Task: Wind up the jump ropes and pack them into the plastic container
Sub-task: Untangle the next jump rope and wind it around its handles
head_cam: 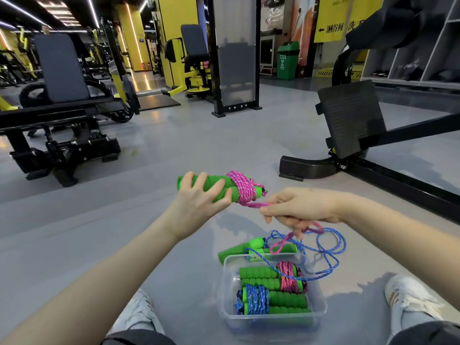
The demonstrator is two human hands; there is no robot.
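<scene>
I see the container [227,295] on the floor [199,135], between the two shoes [139,312]. Two wound ropes lie in it, the back rope [268,277] behind the front rope [278,302]. A loose rope [236,250] lies just behind the container. Above, the left hand [196,202] holds a rope bundle [239,189]. To its right, the right hand [301,207] pinches its tail [256,204].

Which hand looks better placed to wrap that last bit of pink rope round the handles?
Probably the right hand: it pinches the pink rope's loose end beside the coil, while the left hand grips the green handles.
</scene>
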